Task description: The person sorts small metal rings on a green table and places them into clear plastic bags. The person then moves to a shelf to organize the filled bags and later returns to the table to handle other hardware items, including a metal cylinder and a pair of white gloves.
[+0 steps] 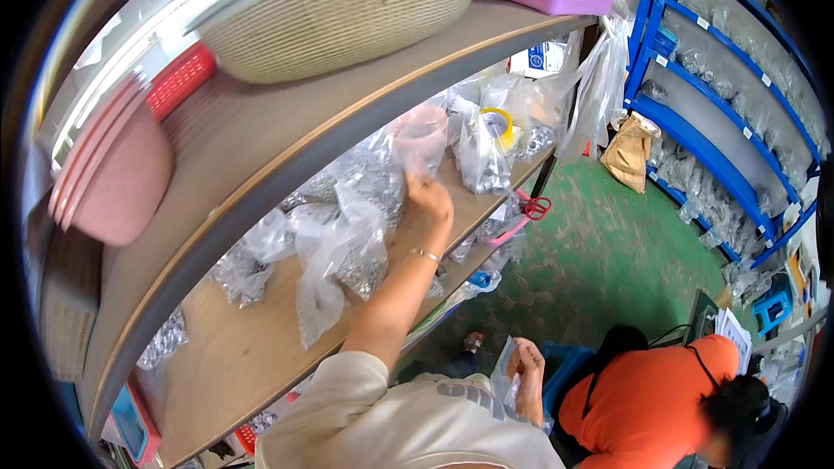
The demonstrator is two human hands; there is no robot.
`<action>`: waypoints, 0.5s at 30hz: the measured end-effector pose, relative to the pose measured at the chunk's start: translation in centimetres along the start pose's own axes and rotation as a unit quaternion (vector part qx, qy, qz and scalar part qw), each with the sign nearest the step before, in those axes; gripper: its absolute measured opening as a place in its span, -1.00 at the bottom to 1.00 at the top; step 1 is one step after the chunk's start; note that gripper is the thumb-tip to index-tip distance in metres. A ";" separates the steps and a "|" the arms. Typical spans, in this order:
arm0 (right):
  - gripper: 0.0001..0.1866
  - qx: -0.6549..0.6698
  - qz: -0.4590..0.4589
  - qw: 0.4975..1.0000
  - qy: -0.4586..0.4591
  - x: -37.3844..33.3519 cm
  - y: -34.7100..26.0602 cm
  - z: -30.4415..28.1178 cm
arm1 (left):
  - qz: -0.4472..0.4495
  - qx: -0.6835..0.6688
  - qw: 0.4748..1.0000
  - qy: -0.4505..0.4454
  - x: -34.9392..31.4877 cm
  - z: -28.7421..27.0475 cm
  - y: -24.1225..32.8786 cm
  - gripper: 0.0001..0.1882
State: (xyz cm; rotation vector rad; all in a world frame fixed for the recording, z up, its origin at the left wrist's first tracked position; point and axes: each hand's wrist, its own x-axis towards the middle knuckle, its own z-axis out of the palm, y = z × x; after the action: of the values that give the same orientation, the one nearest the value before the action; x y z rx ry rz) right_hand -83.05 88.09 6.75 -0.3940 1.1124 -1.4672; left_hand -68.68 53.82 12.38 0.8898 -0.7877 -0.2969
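Observation:
My left hand (429, 198), with a bracelet at the wrist, reaches up over the middle shelf (252, 356). Its bent fingers close on the lower part of a translucent pink plastic cup (422, 132); the fingertips are partly hidden. Clear plastic bags of shiny metal parts (360, 256) lie left of this hand. Beyond the cup stand another bag of parts (486, 152) and a yellow tape roll (498, 124). Down by my body, my right hand (526, 379) is closed on a small clear plastic bag (504, 373). What that bag contains cannot be made out.
Above, the upper shelf's edge (321, 135) carries a beige basket (347, 17) and pink baskets (117, 165). Red-handled scissors (537, 208) jut out below the shelf end. A person in orange (647, 399) sits close on my right. Blue racks (708, 143) stand across the green floor (599, 252).

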 end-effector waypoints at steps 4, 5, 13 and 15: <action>-0.79 -0.028 -0.024 0.999 -0.032 7.0 -3.7 0.8 | -0.108 -0.149 0.983 0.002 -1.3 2.3 -0.5 -0.64; -0.79 -0.033 -0.026 0.998 -0.045 8.6 -4.6 1.1 | -0.143 -0.164 0.976 0.014 -1.3 2.6 0.1 -0.64; -0.80 -0.038 0.001 0.992 -0.118 18.8 -8.2 3.8 | -0.169 -0.075 0.977 -0.105 -3.4 3.4 0.6 -0.56; -0.80 -0.065 -0.005 0.988 -0.143 21.0 -8.8 3.6 | -0.081 0.036 0.973 -0.211 -3.4 2.9 1.6 -0.50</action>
State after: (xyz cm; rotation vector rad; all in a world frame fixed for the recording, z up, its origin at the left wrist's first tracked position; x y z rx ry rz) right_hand -90.59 66.31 8.25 -0.6801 0.9768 -1.3031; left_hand -73.24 54.89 13.06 0.9755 -1.1257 -0.6192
